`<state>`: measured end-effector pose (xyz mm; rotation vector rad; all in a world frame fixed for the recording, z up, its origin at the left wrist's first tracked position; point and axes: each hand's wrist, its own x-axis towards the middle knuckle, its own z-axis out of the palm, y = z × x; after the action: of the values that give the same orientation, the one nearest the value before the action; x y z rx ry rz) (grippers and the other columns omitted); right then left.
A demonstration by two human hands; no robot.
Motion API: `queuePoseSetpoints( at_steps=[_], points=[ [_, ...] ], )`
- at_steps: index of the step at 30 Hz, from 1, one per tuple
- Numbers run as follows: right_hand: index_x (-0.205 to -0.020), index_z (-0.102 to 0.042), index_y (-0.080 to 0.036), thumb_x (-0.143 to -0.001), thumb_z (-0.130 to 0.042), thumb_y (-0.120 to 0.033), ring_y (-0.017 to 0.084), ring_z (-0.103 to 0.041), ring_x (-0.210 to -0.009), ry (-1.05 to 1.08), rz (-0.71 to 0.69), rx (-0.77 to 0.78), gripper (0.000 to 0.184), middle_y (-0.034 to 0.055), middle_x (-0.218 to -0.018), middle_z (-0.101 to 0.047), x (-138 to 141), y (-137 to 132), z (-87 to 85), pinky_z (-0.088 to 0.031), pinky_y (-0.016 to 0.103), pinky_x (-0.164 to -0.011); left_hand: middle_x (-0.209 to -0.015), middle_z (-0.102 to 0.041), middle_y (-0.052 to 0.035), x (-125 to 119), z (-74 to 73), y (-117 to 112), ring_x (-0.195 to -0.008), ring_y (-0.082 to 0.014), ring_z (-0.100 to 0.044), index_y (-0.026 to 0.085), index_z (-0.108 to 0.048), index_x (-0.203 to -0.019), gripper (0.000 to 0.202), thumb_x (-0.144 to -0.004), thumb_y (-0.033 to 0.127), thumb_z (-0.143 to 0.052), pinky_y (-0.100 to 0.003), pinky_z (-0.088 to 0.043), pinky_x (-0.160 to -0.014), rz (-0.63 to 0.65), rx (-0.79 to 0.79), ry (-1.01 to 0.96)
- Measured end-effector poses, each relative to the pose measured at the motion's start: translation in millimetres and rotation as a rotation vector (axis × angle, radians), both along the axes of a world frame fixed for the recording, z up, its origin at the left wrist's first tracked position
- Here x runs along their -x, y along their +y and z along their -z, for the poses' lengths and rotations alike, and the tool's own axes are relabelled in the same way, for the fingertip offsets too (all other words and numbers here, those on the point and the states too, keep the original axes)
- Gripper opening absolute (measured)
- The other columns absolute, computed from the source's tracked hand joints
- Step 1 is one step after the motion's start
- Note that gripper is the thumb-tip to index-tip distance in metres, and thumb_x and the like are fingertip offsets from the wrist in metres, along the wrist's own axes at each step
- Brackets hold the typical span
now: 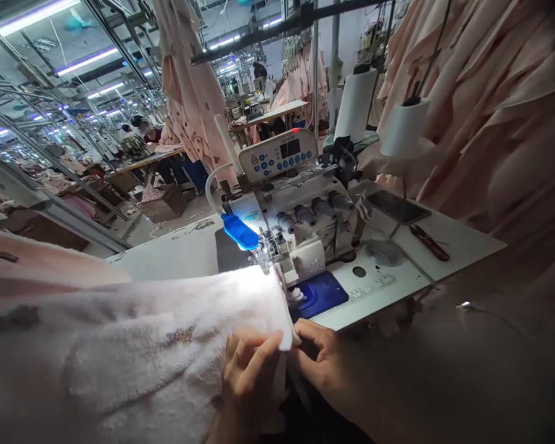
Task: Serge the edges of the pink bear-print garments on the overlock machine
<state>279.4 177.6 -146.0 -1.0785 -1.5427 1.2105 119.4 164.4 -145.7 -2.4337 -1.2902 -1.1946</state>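
Observation:
A pale pink, fluffy fabric piece (166,345) spreads over the left of the table, its far edge under the presser foot of an overlock sewing machine (296,216). Light from the machine falls on the cloth by the needle. My left hand (250,364) rests on the fabric close to its right edge, fingers bent and pinching the cloth. Just right of it, my right hand (321,354) grips the same edge between thumb and forefinger. Both hands are on the near side of the presser foot. A blue guard (240,232) sits above the needle area.
On the table's right lie red-handled thread snips (429,242), a phone-like dark slab (398,206) and a round clear dish (385,253). White thread cones (357,102) stand behind the machine. Pink fabric (499,111) hangs at right. A person (150,132) sits far back left.

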Motion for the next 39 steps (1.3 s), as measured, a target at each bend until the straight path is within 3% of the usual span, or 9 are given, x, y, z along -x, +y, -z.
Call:
queuePoseSetpoints(
  at_steps=[4, 8, 11, 13, 16, 21, 27, 32, 39],
  points=[
    [-0.058, -0.044, -0.017, -0.080, -0.049, -0.032, 0.010, -0.033, -0.052, 0.082, -0.018, 0.084, 0.027, -0.0047, -0.054, -0.037, -7, -5, -10.4, -0.024, 0.022, -0.048, -0.078, -0.055, -0.0051, -6, -4.5, -5, -0.077, -0.0165, -0.051, 0.018, -0.059, -0.105, 0.028, -0.079, 0.012, -0.051, -0.031, -0.044, -0.071, 0.013, -0.047, -0.006],
    [-0.060, -0.046, -0.019, -0.086, -0.043, -0.041, 0.010, -0.034, -0.042, 0.212, -0.211, 0.304, 0.034, -0.0052, -0.049, -0.037, -18, -5, -8.6, -0.028, 0.021, -0.041, -0.083, -0.059, -0.0084, -5, -7.3, -6, -0.082, -0.0198, -0.053, 0.015, -0.060, -0.108, 0.035, -0.074, 0.013, -0.050, -0.039, -0.040, -0.080, -0.009, -0.124, 0.082],
    [-0.091, -0.060, -0.022, -0.086, -0.049, -0.030, 0.013, -0.051, -0.059, -0.101, -0.026, -0.064, 0.014, 0.0010, -0.081, -0.057, -25, -2, -2.3, -0.043, 0.023, -0.054, -0.080, -0.060, -0.0069, -5, -9.0, -4, -0.076, -0.0173, -0.053, 0.014, -0.059, -0.106, 0.038, -0.071, 0.005, -0.048, -0.036, -0.039, -0.078, 0.017, -0.113, 0.118],
    [-0.107, -0.057, -0.028, -0.088, -0.052, -0.025, 0.015, -0.056, -0.074, -0.309, 0.081, -0.391, 0.020, 0.0030, -0.106, -0.055, -28, 3, 0.4, -0.047, 0.026, -0.066, -0.078, -0.060, -0.0062, -7, -10.0, -2, -0.075, -0.0166, -0.053, 0.014, -0.059, -0.103, 0.034, -0.072, 0.004, -0.048, -0.036, -0.040, -0.078, 0.045, -0.089, 0.123],
    [-0.097, -0.058, -0.025, -0.093, -0.048, -0.023, 0.017, -0.056, -0.085, -0.374, 0.001, -0.642, 0.010, 0.0021, -0.101, -0.056, -31, 10, 0.1, -0.047, 0.029, -0.076, -0.083, -0.062, -0.0067, -10, -8.0, 2, -0.084, -0.0191, -0.056, 0.015, -0.059, -0.100, 0.026, -0.076, 0.009, -0.050, -0.042, -0.040, -0.089, 0.030, -0.085, 0.129],
    [-0.093, -0.054, -0.021, -0.093, -0.044, -0.010, 0.016, -0.054, -0.082, -0.365, 0.010, -0.740, 0.015, 0.0017, -0.090, -0.058, -29, 15, 0.0, -0.044, 0.030, -0.077, -0.125, -0.055, -0.0123, -7, 0.4, 10, -0.123, -0.0258, -0.044, 0.013, -0.050, -0.121, 0.040, -0.082, 0.015, -0.044, -0.047, -0.029, -0.107, -0.090, -0.070, 0.232],
    [-0.090, -0.056, -0.020, -0.092, -0.047, -0.012, 0.016, -0.056, -0.079, -0.321, 0.129, -0.841, 0.012, 0.0013, -0.086, -0.061, -18, 32, 3.5, -0.041, 0.031, -0.077, -0.127, -0.054, -0.0117, -1, -12.1, 21, -0.124, -0.0219, -0.044, 0.010, -0.049, -0.124, 0.046, -0.081, 0.004, -0.036, -0.042, -0.038, -0.105, -0.107, -0.054, 0.321],
    [-0.096, -0.059, -0.019, -0.092, -0.048, -0.014, 0.018, -0.055, -0.080, -0.313, 0.177, -0.877, 0.014, 0.0031, -0.090, -0.062, -13, 51, 6.3, -0.039, 0.033, -0.077, -0.130, -0.050, -0.0149, 2, -25.6, 35, -0.125, -0.0245, -0.043, 0.009, -0.045, -0.127, 0.052, -0.077, 0.000, -0.037, -0.047, -0.044, -0.101, -0.145, 0.048, 0.364],
    [-0.092, -0.062, -0.017, -0.092, -0.050, -0.015, 0.018, -0.054, -0.076, -0.320, 0.254, -0.935, 0.013, 0.0034, -0.086, -0.062, -2, 85, 5.4, -0.041, 0.033, -0.074, -0.138, -0.041, -0.0104, 12, -37.8, 62, -0.130, -0.0208, -0.036, 0.014, -0.034, -0.136, 0.058, -0.079, 0.001, -0.030, -0.045, -0.036, -0.108, -0.159, 0.274, 0.430]
  ],
)
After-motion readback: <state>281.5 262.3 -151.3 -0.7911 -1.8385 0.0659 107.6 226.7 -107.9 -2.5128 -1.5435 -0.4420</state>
